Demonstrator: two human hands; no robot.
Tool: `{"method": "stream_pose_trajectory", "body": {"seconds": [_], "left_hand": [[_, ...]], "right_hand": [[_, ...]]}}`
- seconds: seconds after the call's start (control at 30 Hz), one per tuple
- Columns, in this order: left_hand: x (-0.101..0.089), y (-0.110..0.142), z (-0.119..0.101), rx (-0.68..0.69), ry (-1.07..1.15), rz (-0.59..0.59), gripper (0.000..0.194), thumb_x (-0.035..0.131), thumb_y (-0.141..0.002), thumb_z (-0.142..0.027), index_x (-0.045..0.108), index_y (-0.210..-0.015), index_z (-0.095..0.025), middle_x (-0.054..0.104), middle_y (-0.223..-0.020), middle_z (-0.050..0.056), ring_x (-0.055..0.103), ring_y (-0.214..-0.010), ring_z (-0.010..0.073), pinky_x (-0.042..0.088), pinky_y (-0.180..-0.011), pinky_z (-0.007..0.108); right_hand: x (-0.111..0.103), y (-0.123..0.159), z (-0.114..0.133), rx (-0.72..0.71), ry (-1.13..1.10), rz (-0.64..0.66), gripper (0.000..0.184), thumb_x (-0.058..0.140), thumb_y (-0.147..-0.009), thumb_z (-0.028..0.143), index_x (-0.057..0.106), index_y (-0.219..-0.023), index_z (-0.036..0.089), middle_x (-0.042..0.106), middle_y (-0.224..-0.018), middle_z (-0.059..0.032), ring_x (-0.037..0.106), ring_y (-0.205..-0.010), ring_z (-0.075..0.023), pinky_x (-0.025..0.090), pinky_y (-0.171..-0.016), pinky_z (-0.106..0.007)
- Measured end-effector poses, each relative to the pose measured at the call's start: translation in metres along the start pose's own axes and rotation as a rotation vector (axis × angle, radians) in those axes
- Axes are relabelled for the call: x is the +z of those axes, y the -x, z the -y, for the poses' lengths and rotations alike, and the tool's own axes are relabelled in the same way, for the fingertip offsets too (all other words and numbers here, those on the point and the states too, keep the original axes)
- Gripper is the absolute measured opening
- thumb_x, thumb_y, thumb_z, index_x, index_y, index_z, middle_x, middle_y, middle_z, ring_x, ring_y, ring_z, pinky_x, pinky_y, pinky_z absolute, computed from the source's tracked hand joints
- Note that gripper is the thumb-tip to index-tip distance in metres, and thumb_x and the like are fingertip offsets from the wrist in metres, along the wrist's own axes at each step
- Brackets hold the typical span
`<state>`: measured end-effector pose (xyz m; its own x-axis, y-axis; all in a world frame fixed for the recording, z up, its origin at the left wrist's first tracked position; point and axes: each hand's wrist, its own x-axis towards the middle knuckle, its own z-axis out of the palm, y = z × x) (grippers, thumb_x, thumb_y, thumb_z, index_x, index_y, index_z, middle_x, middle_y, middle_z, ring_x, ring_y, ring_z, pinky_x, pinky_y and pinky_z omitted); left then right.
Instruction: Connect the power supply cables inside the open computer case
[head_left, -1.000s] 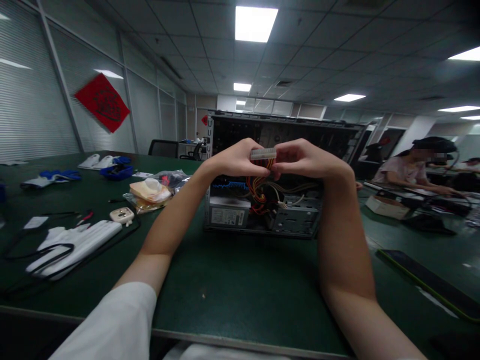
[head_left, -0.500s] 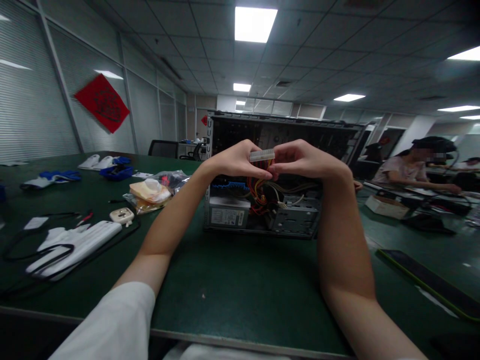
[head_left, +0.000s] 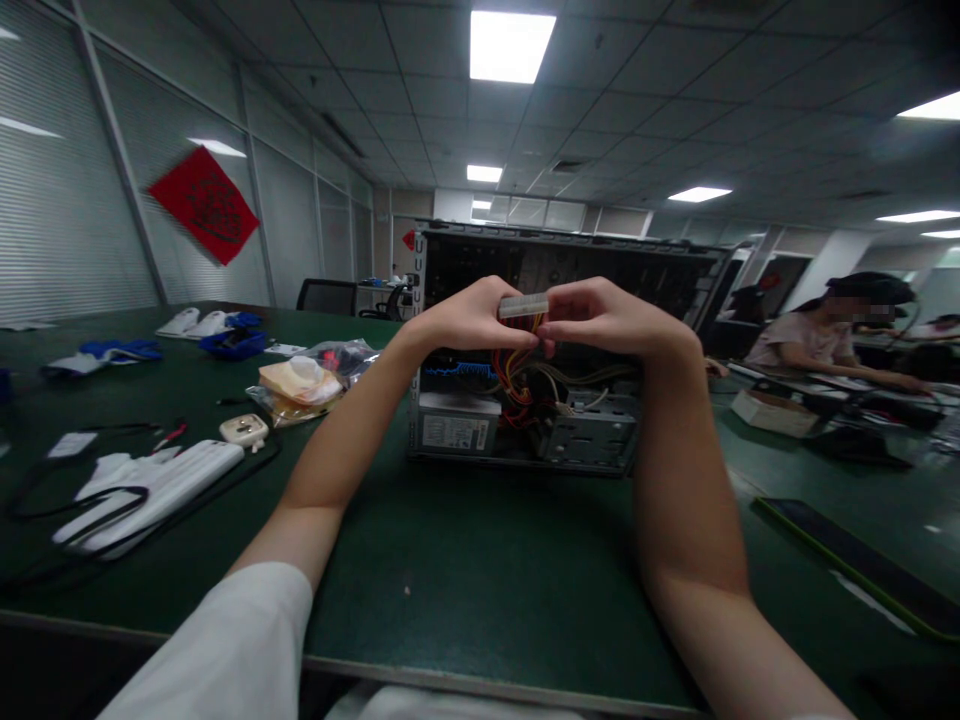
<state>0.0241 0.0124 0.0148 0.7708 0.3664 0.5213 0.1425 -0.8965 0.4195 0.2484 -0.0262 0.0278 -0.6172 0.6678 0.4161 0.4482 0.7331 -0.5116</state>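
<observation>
A wide white power connector [head_left: 524,306] is held up between both hands in front of an open computer case [head_left: 577,228]. My left hand [head_left: 472,315] grips its left end, and my right hand [head_left: 596,318] closes on its right end, fingers curled behind. Red, yellow and orange wires [head_left: 514,372] run from the connector down into the case. Low in the case, at the left, sits a silver power supply [head_left: 455,428] with a label. To its right is a metal drive cage [head_left: 592,440]. My fingers hide part of the case's inside.
At left on the green table [head_left: 480,580] lie a white power strip [head_left: 172,490] with black cable, a plug adapter [head_left: 244,432], plastic bags [head_left: 304,390] and blue-white gloves [head_left: 120,352]. At right are a dark flat panel [head_left: 862,560], an open box [head_left: 772,412] and a seated person [head_left: 810,340].
Both hands and the connector have barely shifted, rising very slightly. Their hold on the connector is the same.
</observation>
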Motion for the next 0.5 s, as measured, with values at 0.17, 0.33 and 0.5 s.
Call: {"method": "stream_pose_trajectory", "body": {"seconds": [0.17,0.33,0.5], "left_hand": [[0.000,-0.001,0.001,0.034,-0.138,-0.074,0.020,0.071,-0.075,-0.030,0.063,-0.068,-0.013,0.054,-0.062,-0.003,0.048,-0.059,0.0094,0.032,-0.054,0.023],[0.000,-0.004,0.005,0.105,-0.302,-0.141,0.018,0.064,-0.074,-0.024,0.054,-0.061,-0.017,0.045,-0.058,-0.005,0.041,-0.058,0.0089,0.026,-0.055,0.025],[-0.002,-0.006,0.013,0.105,-0.388,-0.197,0.021,0.064,-0.075,-0.025,0.050,-0.062,-0.018,0.044,-0.058,-0.004,0.039,-0.058,0.0095,0.024,-0.055,0.027]], "right_hand": [[0.004,-0.005,-0.001,0.010,0.086,-0.029,0.011,0.073,-0.082,0.033,0.070,-0.086,0.023,0.075,-0.075,-0.0023,0.072,-0.073,-0.0212,0.054,-0.066,-0.030],[0.011,-0.014,-0.003,0.081,0.293,-0.082,0.013,0.061,-0.083,0.023,0.072,-0.087,0.018,0.075,-0.075,-0.0034,0.071,-0.071,-0.0212,0.048,-0.062,-0.030],[0.013,-0.022,-0.011,0.078,0.425,-0.168,0.013,0.061,-0.083,0.026,0.070,-0.076,0.018,0.071,-0.066,-0.0051,0.063,-0.064,-0.0205,0.039,-0.059,-0.031]]}}
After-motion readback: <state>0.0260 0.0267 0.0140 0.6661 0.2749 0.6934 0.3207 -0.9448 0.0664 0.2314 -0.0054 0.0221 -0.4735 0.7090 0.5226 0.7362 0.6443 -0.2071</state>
